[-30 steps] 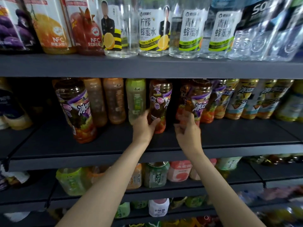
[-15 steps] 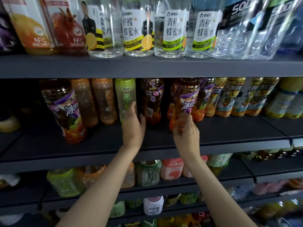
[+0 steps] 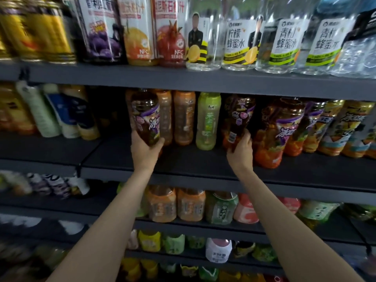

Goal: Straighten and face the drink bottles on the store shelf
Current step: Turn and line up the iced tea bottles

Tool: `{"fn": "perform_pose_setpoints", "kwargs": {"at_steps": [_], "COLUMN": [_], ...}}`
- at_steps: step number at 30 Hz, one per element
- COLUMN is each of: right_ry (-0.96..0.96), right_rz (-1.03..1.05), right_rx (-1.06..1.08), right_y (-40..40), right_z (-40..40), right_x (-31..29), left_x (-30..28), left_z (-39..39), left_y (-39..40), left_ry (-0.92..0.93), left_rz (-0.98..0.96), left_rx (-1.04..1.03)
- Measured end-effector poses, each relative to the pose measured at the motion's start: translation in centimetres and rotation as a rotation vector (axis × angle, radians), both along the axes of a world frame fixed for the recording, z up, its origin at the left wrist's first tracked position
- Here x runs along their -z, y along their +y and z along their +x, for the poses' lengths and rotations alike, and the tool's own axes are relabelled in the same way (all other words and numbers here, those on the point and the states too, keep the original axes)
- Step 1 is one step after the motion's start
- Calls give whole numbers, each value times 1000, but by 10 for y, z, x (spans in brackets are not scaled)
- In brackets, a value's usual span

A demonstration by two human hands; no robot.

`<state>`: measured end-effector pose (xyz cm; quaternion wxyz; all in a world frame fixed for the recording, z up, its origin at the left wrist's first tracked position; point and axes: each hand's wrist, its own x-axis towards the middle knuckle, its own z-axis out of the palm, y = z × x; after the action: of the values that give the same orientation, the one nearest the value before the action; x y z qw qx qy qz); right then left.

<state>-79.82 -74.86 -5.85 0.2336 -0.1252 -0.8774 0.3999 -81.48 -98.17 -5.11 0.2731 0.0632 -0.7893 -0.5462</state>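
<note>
Both hands (image 3: 146, 151) (image 3: 241, 152) shifted left, fingers now curled round glossy plastic tea bottles (image 3: 145, 117) (image 3: 239, 119).

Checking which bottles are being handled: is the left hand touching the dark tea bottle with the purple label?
Touching. The head view shows the left hand cupping the base of the purple-label tea bottle, fingers and thumb wrapped around it.

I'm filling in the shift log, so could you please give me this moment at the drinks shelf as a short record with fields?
left hand: left hand grips the base of a dark tea bottle, purple label facing out
right hand: right hand grips a second dark bottle, barcode side facing out
between them: two orange bottles and a green bottle, upright
shelf: middle shelf, dark
right of hands: row of purple- and yellow-labelled bottles
</note>
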Motion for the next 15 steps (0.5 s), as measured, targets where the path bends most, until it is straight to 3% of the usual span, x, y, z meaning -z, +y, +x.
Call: {"fn": "perform_pose_setpoints", "kwargs": {"at_steps": [3, 7, 15], "right_ry": [-19, -27, 317], "right_rz": [21, 105, 260], "right_rx": [-66, -105, 32], "right_y": [10, 17, 47], "right_z": [6, 21, 62], "right_x": [-1, -2, -26], "left_x": [-1, -2, -4], "left_z": [-3, 11, 22], "left_y": [0, 21, 105], "left_ry": [-43, -30, 0], "left_rz": [-37, -71, -78], "left_rx": [-22, 122, 545]}}
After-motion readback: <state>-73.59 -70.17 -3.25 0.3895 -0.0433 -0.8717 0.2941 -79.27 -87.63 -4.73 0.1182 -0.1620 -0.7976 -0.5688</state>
